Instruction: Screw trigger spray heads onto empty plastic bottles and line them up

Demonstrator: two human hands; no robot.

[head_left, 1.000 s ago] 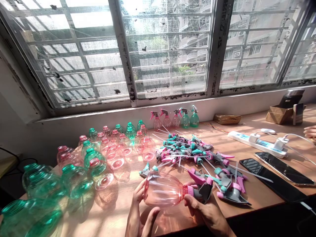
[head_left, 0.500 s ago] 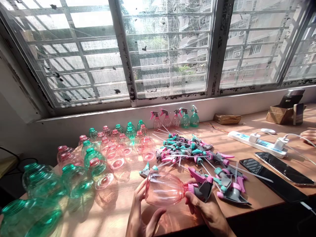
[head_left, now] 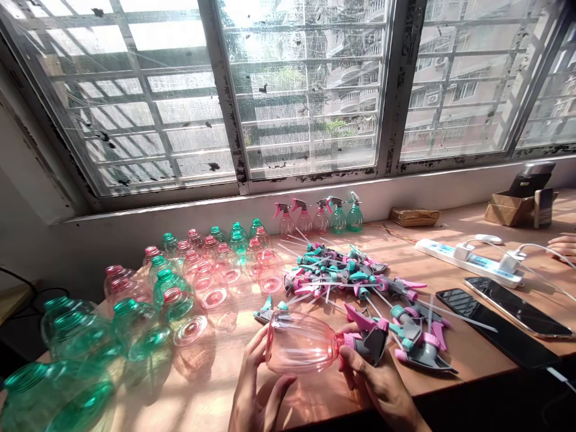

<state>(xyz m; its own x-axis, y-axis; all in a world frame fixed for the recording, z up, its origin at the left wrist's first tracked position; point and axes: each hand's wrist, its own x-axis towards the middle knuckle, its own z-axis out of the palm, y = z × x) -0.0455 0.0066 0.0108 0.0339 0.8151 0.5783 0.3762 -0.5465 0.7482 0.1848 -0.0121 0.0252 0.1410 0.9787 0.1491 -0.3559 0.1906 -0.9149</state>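
A clear pink spray bottle (head_left: 300, 343) lies on its side above the wooden table's (head_left: 454, 354) front edge. My left hand (head_left: 255, 390) cups its base, with thumb and fingers around it. My right hand (head_left: 378, 384) grips the pink collar of a grey and pink trigger head (head_left: 368, 338) seated on the bottle's neck. Just behind lies a pile of loose trigger heads (head_left: 355, 282) in pink, teal and grey.
Several empty pink and green bottles (head_left: 148, 300) crowd the table's left. Finished spray bottles (head_left: 320, 217) line the wall under the window. Two phones (head_left: 504, 318), a power strip (head_left: 472, 261) and a cardboard box (head_left: 510, 207) lie right. Another person's hand (head_left: 564, 245) rests at the far right edge.
The bottle has tilted slightly and my right hand has shifted its hold on the collar of the trigger head. My left thumb has moved a little on the base.
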